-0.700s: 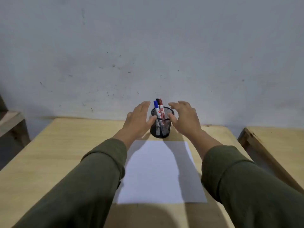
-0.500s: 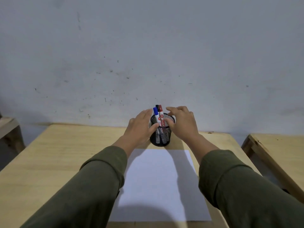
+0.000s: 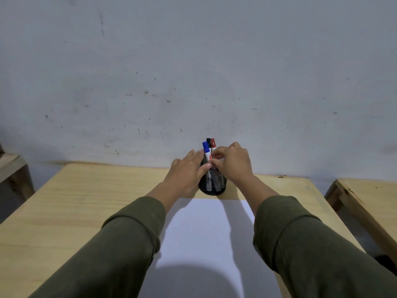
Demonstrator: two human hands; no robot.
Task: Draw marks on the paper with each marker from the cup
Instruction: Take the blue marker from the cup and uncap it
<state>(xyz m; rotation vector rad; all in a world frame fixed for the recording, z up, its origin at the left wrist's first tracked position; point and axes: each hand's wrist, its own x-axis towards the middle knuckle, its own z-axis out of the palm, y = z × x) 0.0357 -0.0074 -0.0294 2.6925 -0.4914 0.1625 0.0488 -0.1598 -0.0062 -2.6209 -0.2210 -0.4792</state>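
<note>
A black mesh cup (image 3: 212, 186) stands on the wooden table (image 3: 86, 203), just beyond a blank white sheet of paper (image 3: 206, 233). Three markers poke out of it: a blue-capped marker (image 3: 205, 147), a black-capped marker (image 3: 208, 140) and a red-capped marker (image 3: 213, 143). My left hand (image 3: 184, 171) clasps the cup's left side, thumb pressed on the mesh. My right hand (image 3: 233, 162) is over the rim, its fingertips pinched around the red marker's white barrel. The marker bodies show only through the mesh.
A grey scuffed wall rises right behind the table's far edge. Another wooden table (image 3: 369, 196) stands to the right across a narrow gap, and a wooden shelf corner (image 3: 10, 166) is at the far left. My head's shadow falls on the paper's near end.
My right hand's fingers went from spread beside the cup to pinched on the red marker. My left thumb pressed onto the cup. The camera tilted up slightly.
</note>
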